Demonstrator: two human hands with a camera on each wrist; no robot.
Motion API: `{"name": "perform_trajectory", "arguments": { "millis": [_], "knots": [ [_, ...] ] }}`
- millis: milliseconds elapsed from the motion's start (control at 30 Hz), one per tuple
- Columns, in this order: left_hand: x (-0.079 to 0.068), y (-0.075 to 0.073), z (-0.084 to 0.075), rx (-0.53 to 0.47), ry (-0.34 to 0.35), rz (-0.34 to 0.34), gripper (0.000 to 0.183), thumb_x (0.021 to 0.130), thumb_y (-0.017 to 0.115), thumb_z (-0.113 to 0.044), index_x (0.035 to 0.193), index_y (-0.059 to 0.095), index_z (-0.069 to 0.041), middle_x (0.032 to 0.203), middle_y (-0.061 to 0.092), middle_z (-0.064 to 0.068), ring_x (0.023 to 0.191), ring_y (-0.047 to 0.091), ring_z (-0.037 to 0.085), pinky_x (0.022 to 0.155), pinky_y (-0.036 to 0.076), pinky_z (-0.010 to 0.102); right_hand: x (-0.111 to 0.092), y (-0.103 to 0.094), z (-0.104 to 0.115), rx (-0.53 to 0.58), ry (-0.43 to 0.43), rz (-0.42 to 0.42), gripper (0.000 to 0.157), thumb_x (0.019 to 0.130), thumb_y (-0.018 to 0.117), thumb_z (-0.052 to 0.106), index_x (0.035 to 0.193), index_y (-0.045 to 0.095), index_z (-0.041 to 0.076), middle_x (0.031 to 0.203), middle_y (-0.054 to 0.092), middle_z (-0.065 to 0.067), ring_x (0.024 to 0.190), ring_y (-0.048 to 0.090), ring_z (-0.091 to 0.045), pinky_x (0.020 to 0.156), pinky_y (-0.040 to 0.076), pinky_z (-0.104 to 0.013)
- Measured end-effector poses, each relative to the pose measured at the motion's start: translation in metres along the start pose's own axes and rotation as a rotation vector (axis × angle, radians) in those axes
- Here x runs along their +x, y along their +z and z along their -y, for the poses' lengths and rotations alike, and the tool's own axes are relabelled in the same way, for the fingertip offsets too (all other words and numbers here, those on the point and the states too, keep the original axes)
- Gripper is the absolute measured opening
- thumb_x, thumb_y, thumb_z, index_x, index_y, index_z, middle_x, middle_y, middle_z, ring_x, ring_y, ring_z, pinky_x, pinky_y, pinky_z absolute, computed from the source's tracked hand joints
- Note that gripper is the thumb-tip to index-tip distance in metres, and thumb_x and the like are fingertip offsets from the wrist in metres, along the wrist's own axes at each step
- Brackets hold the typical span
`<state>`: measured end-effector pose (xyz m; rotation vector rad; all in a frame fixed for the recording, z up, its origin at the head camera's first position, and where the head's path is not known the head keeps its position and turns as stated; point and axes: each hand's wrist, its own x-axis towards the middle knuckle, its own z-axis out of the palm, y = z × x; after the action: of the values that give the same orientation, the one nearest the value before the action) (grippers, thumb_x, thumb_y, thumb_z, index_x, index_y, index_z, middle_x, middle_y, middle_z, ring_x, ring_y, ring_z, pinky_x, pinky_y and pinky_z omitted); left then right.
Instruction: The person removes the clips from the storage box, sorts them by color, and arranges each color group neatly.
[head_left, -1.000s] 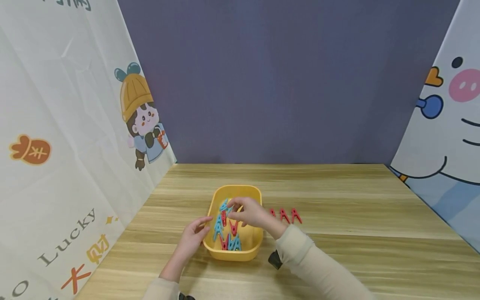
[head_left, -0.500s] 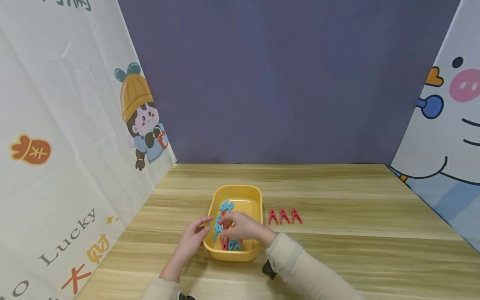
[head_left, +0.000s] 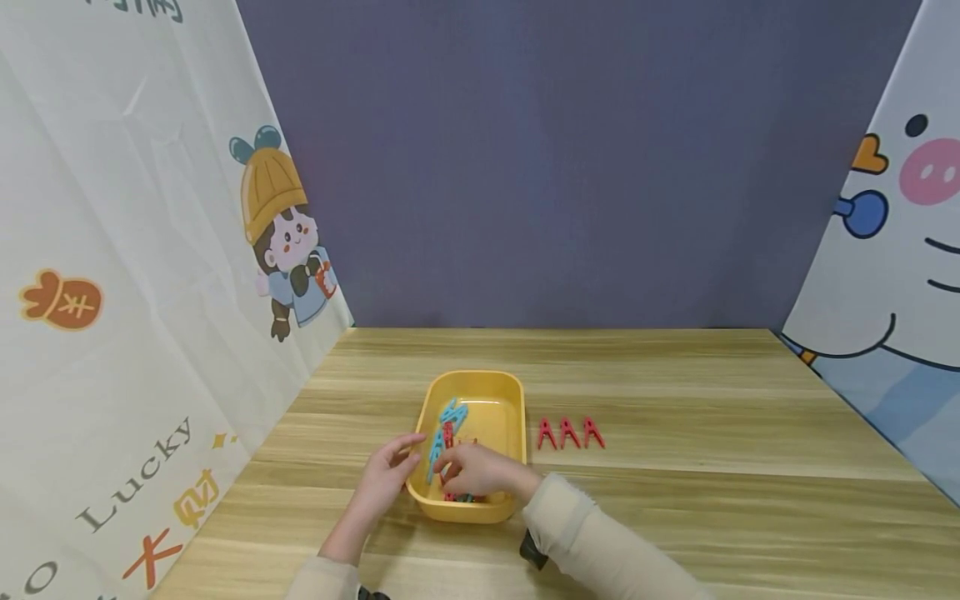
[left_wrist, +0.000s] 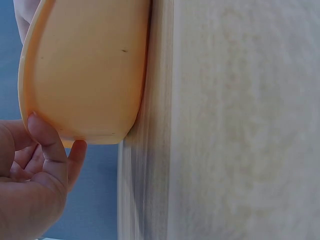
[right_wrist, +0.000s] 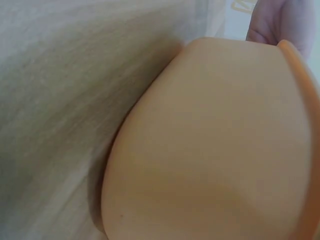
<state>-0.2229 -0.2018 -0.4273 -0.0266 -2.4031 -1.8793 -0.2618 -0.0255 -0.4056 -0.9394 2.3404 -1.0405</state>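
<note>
A yellow plastic basin (head_left: 516, 400) stands on the table, with blue clothespins (head_left: 453, 413) and red clothespins (head_left: 447, 433) inside. My left hand (head_left: 385, 475) holds the basin's left rim; in the left wrist view its thumb (left_wrist: 42, 132) presses the outer wall near the edge. My right hand (head_left: 483, 469) reaches down into the basin's near half, thumb and forefinger apart over the clothespins there. Part of that group is hidden beneath the hand. In the right wrist view the basin wall (right_wrist: 210, 140) covers the right hand's fingers.
Three red clothespins (head_left: 568, 432) lie in a row on the wooden table (head_left: 675, 400), right of the basin. A printed white cloth (head_left: 172, 275) borders the left side, and a dark blue panel (head_left: 570, 167) rises behind the table.
My right hand has moved toward me and lower inside the basin, uncovering the clothespins at its far end. The left hand and the basin have stayed where they were.
</note>
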Motion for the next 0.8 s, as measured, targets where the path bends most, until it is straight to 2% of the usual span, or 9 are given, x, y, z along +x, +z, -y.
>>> {"name": "perform_trajectory", "arguments": {
  "millis": [167,267,533,667,800],
  "knots": [
    [-0.0013,0.0015,-0.0008,-0.005,0.015,-0.003,0.030,0.091,0.052,0.000,0.121,0.055,0.003,0.132,0.044,0.024,0.103,0.054,0.035,0.061,0.049,0.029,-0.0002,0.0025,0.0016,-0.055,0.000,0.020,0.025,0.082,0.063,0.001,0.107,0.063,0.002,0.092,0.065,-0.006,0.080,0.057,-0.008,0.069,0.047,-0.023],
    [-0.0018,0.0019,-0.0014,-0.003,0.024,-0.004,0.030,0.091,0.052,0.000,0.121,0.054,0.004,0.132,0.044,0.024,0.103,0.053,0.034,0.060,0.048,0.027,0.0000,0.0030,0.0025,-0.109,-0.029,0.036,0.024,0.082,0.062,0.001,0.105,0.064,0.004,0.091,0.064,-0.003,0.083,0.056,-0.007,0.074,0.045,-0.022],
    [-0.0003,0.0020,0.0004,-0.012,0.025,-0.005,0.030,0.091,0.052,0.001,0.120,0.054,0.005,0.130,0.046,0.023,0.101,0.054,0.033,0.058,0.048,0.025,-0.0013,0.0021,0.0052,-0.193,-0.144,0.091,0.022,0.084,0.055,0.000,0.103,0.066,0.005,0.089,0.062,0.004,0.082,0.054,-0.004,0.075,0.044,-0.019],
    [0.0000,0.0022,0.0010,-0.015,0.028,-0.004,0.030,0.091,0.051,0.000,0.121,0.054,0.005,0.130,0.046,0.023,0.104,0.053,0.033,0.059,0.048,0.026,-0.0021,0.0012,0.0061,-0.188,-0.184,0.105,0.023,0.084,0.053,0.000,0.103,0.066,0.005,0.088,0.062,0.005,0.082,0.054,-0.004,0.077,0.043,-0.018],
    [-0.0010,0.0019,0.0001,-0.016,0.026,-0.005,0.031,0.091,0.052,-0.001,0.121,0.054,0.004,0.131,0.045,0.023,0.105,0.053,0.032,0.060,0.049,0.028,-0.0031,0.0000,0.0064,-0.165,-0.184,0.112,0.022,0.086,0.053,0.004,0.104,0.066,0.005,0.092,0.062,0.006,0.084,0.053,-0.002,0.079,0.042,-0.019]
  ]
}}
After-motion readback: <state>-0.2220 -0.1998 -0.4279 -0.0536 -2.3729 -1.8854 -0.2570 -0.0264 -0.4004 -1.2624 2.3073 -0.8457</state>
